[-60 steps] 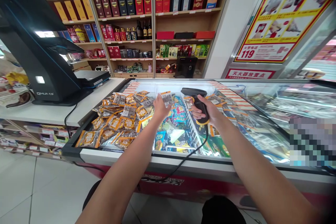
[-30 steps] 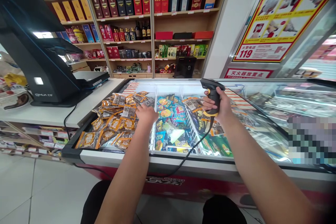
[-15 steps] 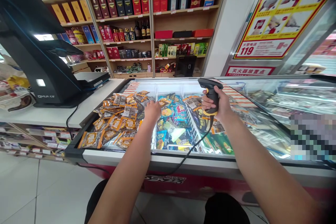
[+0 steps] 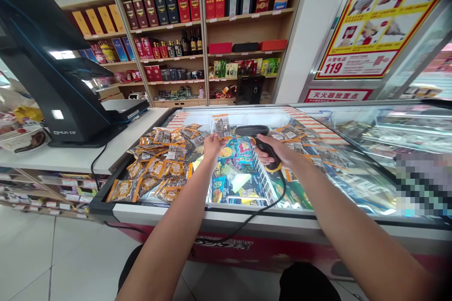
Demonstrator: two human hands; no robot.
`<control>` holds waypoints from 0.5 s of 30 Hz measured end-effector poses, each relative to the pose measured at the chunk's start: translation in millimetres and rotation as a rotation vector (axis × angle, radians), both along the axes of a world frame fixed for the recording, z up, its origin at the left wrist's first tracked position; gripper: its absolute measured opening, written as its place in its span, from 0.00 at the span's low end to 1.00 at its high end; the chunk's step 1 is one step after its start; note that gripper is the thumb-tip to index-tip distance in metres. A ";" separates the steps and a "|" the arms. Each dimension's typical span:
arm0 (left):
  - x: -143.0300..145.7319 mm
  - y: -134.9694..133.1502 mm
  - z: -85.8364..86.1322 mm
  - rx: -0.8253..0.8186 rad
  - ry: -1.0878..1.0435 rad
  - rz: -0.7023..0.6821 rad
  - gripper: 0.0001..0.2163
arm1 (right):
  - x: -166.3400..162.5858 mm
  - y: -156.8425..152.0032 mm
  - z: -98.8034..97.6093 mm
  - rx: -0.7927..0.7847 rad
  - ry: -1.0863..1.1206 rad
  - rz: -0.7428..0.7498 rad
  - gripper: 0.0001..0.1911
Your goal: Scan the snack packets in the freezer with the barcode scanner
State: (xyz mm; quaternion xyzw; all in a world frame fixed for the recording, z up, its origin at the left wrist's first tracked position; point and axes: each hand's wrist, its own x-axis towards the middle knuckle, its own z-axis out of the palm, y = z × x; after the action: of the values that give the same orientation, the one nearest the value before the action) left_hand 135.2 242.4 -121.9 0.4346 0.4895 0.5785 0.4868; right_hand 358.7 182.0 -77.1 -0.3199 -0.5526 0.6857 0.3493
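Note:
Pinched in my left hand (image 4: 212, 145) is a small orange-edged snack packet (image 4: 222, 126), held upright above the freezer with its printed label showing. My right hand (image 4: 273, 153) is wrapped round the grip of a black and yellow barcode scanner (image 4: 252, 130), whose head points left toward the packet. A black cable (image 4: 243, 222) hangs from the scanner across the freezer's front edge. A heap of similar orange packets (image 4: 157, 164) lies to the left of my left hand. Blue and yellow bags (image 4: 243, 150) sit in the wire basket below both hands.
The chest freezer's front rim (image 4: 158, 214) runs across before me. At left, a dark scale machine (image 4: 76, 108) stands on a white counter (image 4: 141, 127). More orange packets (image 4: 293, 132) lie at right. Behind are shelves of boxes and bottles (image 4: 169, 47).
My left hand has raised a packet from the freezer into plain view. My right hand has moved left and down, bringing the scanner close to the packet.

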 end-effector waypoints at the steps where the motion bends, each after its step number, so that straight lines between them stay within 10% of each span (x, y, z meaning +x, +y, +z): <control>1: 0.4 0.1 -0.4 0.000 -0.025 0.003 0.15 | -1.8 -0.2 -1.1 -0.005 -0.019 -0.001 0.22; 10: 0.5 0.2 -0.1 -0.048 -0.196 0.026 0.16 | -2.0 1.3 -3.2 -0.072 0.021 -0.023 0.22; 15: -1.0 2.5 -0.3 0.009 0.095 0.013 0.18 | -0.3 2.2 -3.3 -0.070 0.036 -0.010 0.22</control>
State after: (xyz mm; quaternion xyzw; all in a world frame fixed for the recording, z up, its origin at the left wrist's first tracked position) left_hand 134.2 244.9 -122.2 0.4605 0.5122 0.5624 0.4575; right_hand 358.4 184.1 -80.4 -0.3222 -0.5203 0.7086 0.3510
